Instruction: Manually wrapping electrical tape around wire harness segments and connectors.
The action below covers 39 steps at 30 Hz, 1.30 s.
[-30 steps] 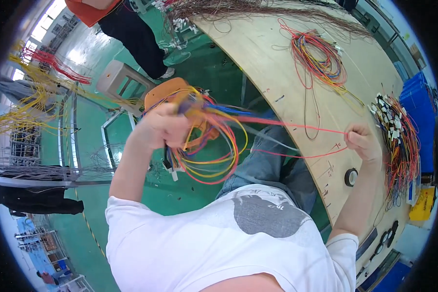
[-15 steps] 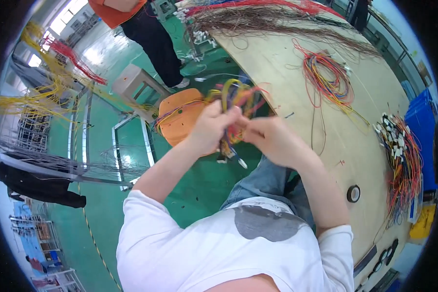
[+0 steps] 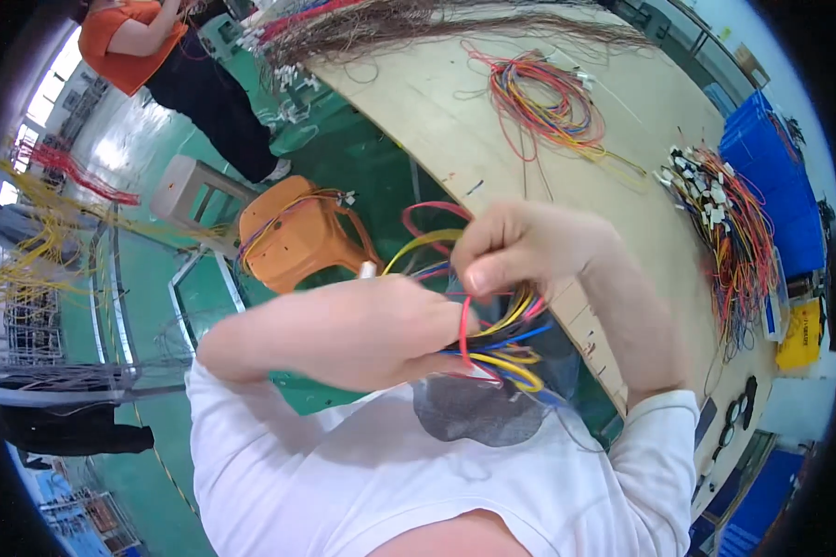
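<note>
A looped bundle of thin coloured wires (image 3: 506, 357), yellow, blue, red and black, hangs in front of my chest. My left hand (image 3: 409, 320) is closed round it, the fingers partly hidden behind the wires. Across the bundle, beside the left fingertips, runs a red wire (image 3: 464, 330). Its upper end meets the thumb of my right hand (image 3: 511, 251), which is closed in a pinch on it just above the bundle. Yellow and pink-red loops (image 3: 427, 223) stick out beyond my hands. A small white connector (image 3: 368, 270) shows above the left wrist.
The wooden table (image 3: 418, 111) lies ahead and to the right. It carries a coiled wire harness (image 3: 543, 102) and a heap of wires with white connectors (image 3: 715, 213). Blue bins (image 3: 771, 176) stand at its right edge. An orange stool (image 3: 293, 237) and a person (image 3: 195, 84) are at the left.
My hands and the wire bundle have come closer to my chest, and my left forearm has swung across. A red wire now shows across the bundle. The view has turned toward the right.
</note>
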Each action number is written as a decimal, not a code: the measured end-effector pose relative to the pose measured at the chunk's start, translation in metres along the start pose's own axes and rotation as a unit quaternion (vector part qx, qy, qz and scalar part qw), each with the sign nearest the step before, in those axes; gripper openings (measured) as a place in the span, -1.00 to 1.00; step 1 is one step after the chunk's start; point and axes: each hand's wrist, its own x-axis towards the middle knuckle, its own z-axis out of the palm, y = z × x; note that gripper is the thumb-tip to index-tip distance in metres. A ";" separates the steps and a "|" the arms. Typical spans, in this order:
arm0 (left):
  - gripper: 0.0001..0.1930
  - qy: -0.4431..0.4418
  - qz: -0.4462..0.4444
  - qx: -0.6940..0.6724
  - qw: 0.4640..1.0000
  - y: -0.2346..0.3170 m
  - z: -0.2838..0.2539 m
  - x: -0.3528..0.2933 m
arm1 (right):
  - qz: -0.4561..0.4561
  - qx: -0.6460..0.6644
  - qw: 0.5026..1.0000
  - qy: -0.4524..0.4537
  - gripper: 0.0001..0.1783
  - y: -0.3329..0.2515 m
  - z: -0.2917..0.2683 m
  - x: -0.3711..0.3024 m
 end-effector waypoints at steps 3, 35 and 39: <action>-0.70 0.262 -0.017 0.096 0.960 0.008 0.007 -0.003 | 0.029 0.056 0.998 0.006 -0.68 0.025 0.001 -0.003; -0.69 0.498 -0.145 -0.197 0.832 -0.061 0.051 0.049 | -0.184 -0.053 0.920 0.341 -0.82 0.041 0.055 -0.013; -0.72 0.512 -0.112 -0.196 0.829 -0.054 0.054 0.056 | -0.129 0.124 0.840 0.513 -0.87 0.044 0.056 -0.006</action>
